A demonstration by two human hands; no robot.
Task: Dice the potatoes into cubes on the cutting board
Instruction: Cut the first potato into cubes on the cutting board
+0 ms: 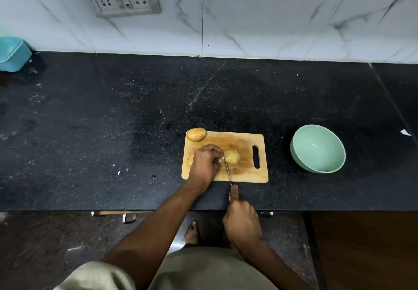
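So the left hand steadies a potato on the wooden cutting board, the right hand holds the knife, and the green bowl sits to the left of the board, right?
Not quite. The head view shows the green bowl to the right of the cutting board; the rest stands.

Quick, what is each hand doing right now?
Left hand: holds the potato on the cutting board.
Right hand: grips the knife.

Plenty of open black speckled stone counter left of and behind the rectangular wooden cutting board, but the pale green round bowl blocks the right side and a whole yellow-brown potato hogs the board's far-left corner.
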